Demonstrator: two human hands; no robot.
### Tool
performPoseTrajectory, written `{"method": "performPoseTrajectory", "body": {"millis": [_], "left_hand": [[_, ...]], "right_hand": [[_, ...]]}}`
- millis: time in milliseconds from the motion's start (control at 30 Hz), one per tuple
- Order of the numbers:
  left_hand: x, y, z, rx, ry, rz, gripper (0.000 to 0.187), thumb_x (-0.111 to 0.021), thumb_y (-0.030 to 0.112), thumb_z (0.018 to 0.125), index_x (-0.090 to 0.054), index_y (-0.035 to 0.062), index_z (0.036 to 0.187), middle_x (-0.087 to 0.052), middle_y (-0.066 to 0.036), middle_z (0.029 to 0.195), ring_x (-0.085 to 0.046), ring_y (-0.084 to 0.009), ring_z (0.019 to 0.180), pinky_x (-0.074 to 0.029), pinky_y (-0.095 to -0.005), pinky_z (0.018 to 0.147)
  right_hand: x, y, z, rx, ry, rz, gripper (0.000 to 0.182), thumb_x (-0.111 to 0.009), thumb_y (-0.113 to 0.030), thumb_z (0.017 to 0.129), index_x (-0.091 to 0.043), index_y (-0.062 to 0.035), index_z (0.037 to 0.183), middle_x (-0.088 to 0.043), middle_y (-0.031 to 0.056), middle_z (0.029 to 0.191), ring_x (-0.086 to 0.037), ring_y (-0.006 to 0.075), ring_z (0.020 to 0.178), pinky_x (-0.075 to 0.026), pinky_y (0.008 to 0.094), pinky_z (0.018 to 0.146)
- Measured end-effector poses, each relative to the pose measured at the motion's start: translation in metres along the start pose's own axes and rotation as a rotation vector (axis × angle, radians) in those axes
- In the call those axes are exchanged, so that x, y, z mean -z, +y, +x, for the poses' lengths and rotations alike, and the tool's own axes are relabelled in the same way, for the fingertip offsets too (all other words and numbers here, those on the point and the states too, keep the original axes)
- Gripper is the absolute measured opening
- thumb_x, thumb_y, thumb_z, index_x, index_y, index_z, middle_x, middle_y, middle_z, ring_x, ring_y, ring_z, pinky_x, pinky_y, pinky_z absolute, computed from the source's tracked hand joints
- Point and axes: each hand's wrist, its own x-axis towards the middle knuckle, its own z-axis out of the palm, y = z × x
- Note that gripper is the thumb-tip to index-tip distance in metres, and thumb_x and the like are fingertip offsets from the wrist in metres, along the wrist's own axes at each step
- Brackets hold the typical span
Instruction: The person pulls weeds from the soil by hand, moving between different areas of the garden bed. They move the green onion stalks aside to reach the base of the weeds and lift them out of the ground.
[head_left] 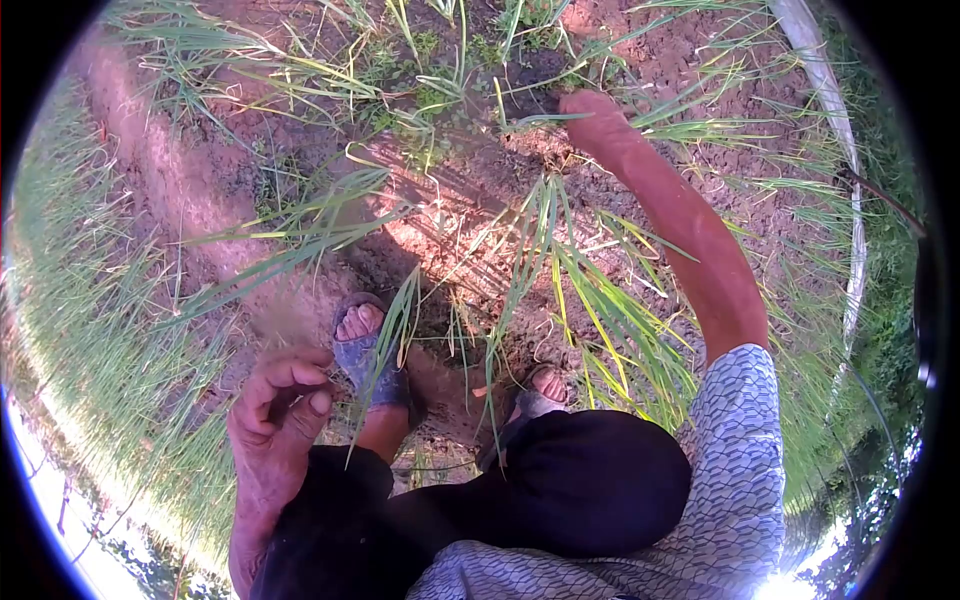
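My right hand (597, 118) reaches out to the soil at the upper middle, its fingers curled down by a dark patch of ground. Whatever they grip is hidden, and a green leaf blade crosses in front of the fingertips. My left hand (278, 408) is raised beside my left knee. Its fingers are loosely bent, the thumb stands apart from the index finger, and nothing shows between them. Between my arms grow clumps of long thin green leaves, like onion plants (545, 225), some yellowed. Small leafy weeds (432, 100) grow left of my right hand.
My sandalled feet (368, 345) stand on bare reddish soil (440, 245) among the plants. More dense green leaves (110, 330) fill the left side. A pale strip, perhaps a hose or sheeting (835, 110), runs along the right edge. Dark trousers (590, 485) cover my bent knees.
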Motion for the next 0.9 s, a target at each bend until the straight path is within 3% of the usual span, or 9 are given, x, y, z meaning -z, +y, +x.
{"method": "performPoseTrajectory", "body": {"millis": [100,233,267,367,533,667,767,800,900], "left_hand": [[0.005,-0.002,0.000,-0.017,0.004,0.012,0.021,-0.065,-0.007,0.085,-0.061,0.0014,0.104,-0.058,-0.011,0.116,-0.059,-0.0147,0.095,-0.049,-0.0275,0.085],[0.011,-0.008,-0.001,0.003,0.030,0.009,0.021,-0.066,-0.005,0.085,-0.061,0.0023,0.104,-0.058,-0.011,0.115,-0.059,-0.0140,0.094,-0.050,-0.0280,0.084],[0.011,-0.008,-0.001,0.008,0.035,0.006,0.020,-0.066,-0.005,0.085,-0.061,0.0024,0.104,-0.058,-0.011,0.115,-0.059,-0.0139,0.094,-0.050,-0.0280,0.084],[0.011,-0.006,0.000,0.008,0.044,0.000,0.019,-0.066,-0.004,0.086,-0.061,0.0025,0.103,-0.058,-0.011,0.114,-0.059,-0.0139,0.093,-0.050,-0.0279,0.084],[0.011,-0.008,0.000,-0.006,0.052,0.018,0.018,-0.066,-0.003,0.086,-0.061,0.0020,0.103,-0.058,-0.011,0.114,-0.060,-0.0140,0.090,-0.051,-0.0282,0.082],[0.010,-0.008,-0.001,0.001,0.046,0.000,0.018,-0.066,-0.003,0.086,-0.061,0.0015,0.103,-0.058,-0.012,0.114,-0.061,-0.0145,0.089,-0.052,-0.0287,0.080],[0.010,-0.008,-0.001,-0.001,0.043,0.014,0.017,-0.065,-0.004,0.087,-0.061,0.0014,0.103,-0.058,-0.013,0.114,-0.062,-0.0153,0.088,-0.052,-0.0290,0.080],[0.008,-0.007,-0.002,0.006,0.052,0.000,0.017,-0.064,-0.004,0.087,-0.061,0.0013,0.103,-0.058,-0.014,0.114,-0.062,-0.0157,0.087,-0.052,-0.0291,0.080],[0.010,-0.009,-0.003,-0.008,0.055,0.000,0.016,-0.063,-0.004,0.088,-0.060,0.0016,0.103,-0.058,-0.014,0.115,-0.063,-0.0170,0.086,-0.053,-0.0300,0.079]], "right_hand": [[-0.002,0.028,0.004,-0.238,-0.056,-0.067,0.019,-0.056,-0.007,0.084,-0.071,-0.0048,0.096,-0.068,0.0178,0.102,-0.068,0.0295,0.095,-0.055,0.0387,0.083],[-0.004,0.062,-0.007,-0.710,-0.107,0.841,0.021,-0.064,-0.021,0.083,-0.071,-0.0067,0.097,-0.072,0.0096,0.090,-0.069,0.0210,0.081,-0.054,0.0316,0.077],[-0.023,0.070,-0.006,-0.762,-0.005,1.179,0.023,-0.069,-0.024,0.079,-0.073,-0.0091,0.096,-0.071,0.0041,0.076,-0.067,0.0146,0.070,-0.053,0.0270,0.068],[-0.038,0.074,-0.012,-0.699,0.044,0.859,0.021,-0.070,-0.017,0.079,-0.073,-0.0062,0.096,-0.071,0.0047,0.076,-0.065,0.0101,0.063,-0.051,0.0267,0.056],[-0.010,0.047,-0.029,-0.813,0.565,1.788,0.027,-0.062,-0.001,0.085,-0.062,-0.0007,0.112,-0.067,0.0099,0.076,-0.061,0.0152,0.057,-0.047,0.0259,0.046],[-0.008,0.049,-0.018,-0.831,0.525,1.499,0.027,-0.060,-0.004,0.080,-0.064,-0.0033,0.107,-0.068,0.0086,0.078,-0.060,0.0130,0.055,-0.043,0.0240,0.043],[0.002,0.055,0.001,-0.819,0.230,0.852,0.024,-0.061,-0.013,0.077,-0.065,-0.0040,0.099,-0.069,0.0114,0.081,-0.063,0.0171,0.059,-0.051,0.0307,0.053],[0.011,0.055,0.006,-0.782,0.068,0.596,0.034,-0.057,-0.018,0.074,-0.068,-0.0100,0.105,-0.069,0.0139,0.083,-0.067,0.0352,0.080,-0.054,0.0390,0.077],[0.011,0.038,0.006,-0.822,0.291,0.442,0.029,-0.055,-0.020,0.079,-0.070,-0.0089,0.101,-0.069,0.0181,0.100,-0.065,0.0383,0.096,-0.052,0.0412,0.087]]}}
